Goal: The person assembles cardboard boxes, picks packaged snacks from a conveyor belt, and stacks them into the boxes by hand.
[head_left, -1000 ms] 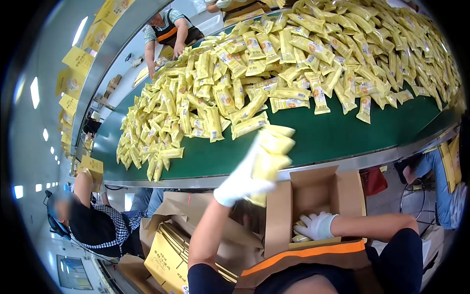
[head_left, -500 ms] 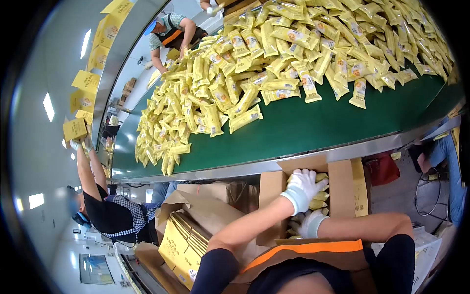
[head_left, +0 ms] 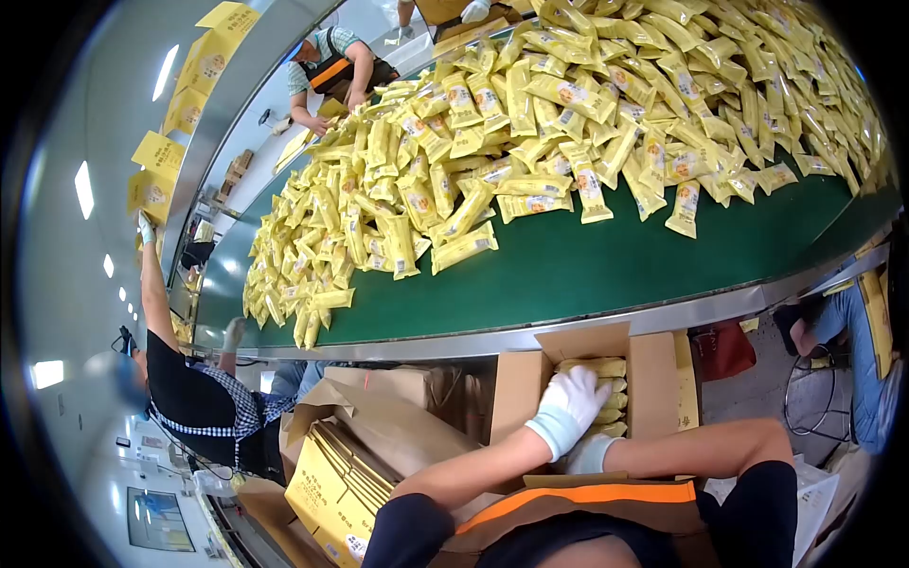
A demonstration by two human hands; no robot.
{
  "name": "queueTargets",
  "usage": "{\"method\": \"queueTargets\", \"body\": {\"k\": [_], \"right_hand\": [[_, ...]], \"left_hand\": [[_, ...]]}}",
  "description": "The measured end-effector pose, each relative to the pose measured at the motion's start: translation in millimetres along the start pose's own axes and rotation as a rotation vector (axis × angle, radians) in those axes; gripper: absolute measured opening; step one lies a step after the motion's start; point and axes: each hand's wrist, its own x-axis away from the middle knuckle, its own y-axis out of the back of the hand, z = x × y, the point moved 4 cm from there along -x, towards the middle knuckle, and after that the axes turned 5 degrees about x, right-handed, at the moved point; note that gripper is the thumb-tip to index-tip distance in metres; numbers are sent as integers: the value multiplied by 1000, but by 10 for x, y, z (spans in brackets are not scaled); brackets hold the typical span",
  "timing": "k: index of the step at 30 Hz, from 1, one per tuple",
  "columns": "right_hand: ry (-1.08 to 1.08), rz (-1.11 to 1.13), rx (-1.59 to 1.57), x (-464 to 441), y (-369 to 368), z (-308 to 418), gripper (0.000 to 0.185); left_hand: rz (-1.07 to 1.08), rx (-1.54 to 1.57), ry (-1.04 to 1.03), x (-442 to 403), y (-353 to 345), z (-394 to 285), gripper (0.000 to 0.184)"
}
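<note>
An open cardboard box stands in front of me, with yellow wrapped snack packets lying in a row inside. My left hand, in a white glove, rests on these packets near the box's left side. Its fingers are stretched forward, slightly bent, and I see nothing gripped in them. My right hand, also gloved, is low in the box at the near end. Its fingers are hidden behind my left hand and the box, so what it touches does not show.
A large heap of yellow packets covers much of the green conveyor belt, whose metal edge runs behind the box. Folded yellow cartons stand at left. One co-worker reaches up at left; another works across the belt.
My left hand has moved down and slightly left over the packets, its fingers less spread. My right hand has sunk lower and is more hidden. The left co-worker no longer holds the raised carton.
</note>
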Motion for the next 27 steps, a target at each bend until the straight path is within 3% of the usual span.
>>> {"method": "queueTargets", "body": {"k": [1,3,4,5,6,7,8,9,10,11,12,13,15,16,17,18,19,22,27], "right_hand": [[-45,103,-30,-95,-116,-43,58],[-88,208,-28,283,329,145,59],[-54,-60,-159,90,119,-51,58],[187,88,-37,103,229,-15,49],[244,153,-55,563,833,181,37],[390,24,-153,763,1078,191,29],[464,-67,-214,926,1364,163,26],[638,-379,-326,1140,1729,119,23],[431,-303,-691,1256,2015,-15,19],[418,-667,-554,1410,2391,-170,19],[340,-908,-363,1443,2679,-428,21],[90,-966,-396,1450,2903,-638,28],[26,-1150,156,1172,3299,-1100,40],[-18,-1087,247,985,3474,-1204,49],[-60,-1029,341,761,3655,-1279,58],[-87,-1060,626,332,3865,-1429,73],[-199,-889,544,123,4013,-1509,87],[-500,-776,678,-301,4085,-1437,97],[-211,-781,743,-142,3802,-1405,67]], "left_hand": [[24,81,13,-20,-18,79,66],[65,262,28,-123,-221,196,66],[-25,250,24,-243,-396,183,65],[63,296,15,-201,-259,180,63],[106,348,-28,-185,-207,165,65],[139,387,-65,-161,-113,229,68],[-106,561,-243,-33,-95,373,53],[-335,674,-451,133,-83,523,42],[-872,894,-378,500,520,694,27],[-786,398,-96,537,654,895,28],[-957,276,-77,697,965,1137,29],[-1300,240,-117,674,938,1559,33],[-1284,134,379,548,519,2374,64],[-1223,180,553,440,286,2804,78],[-1303,253,728,337,-2,3218,78],[-1269,322,814,205,-63,3501,78],[-1210,397,886,137,-160,3651,78],[-1276,268,803,93,-226,3724,70],[-1245,436,680,168,-239,3300,66]]}}
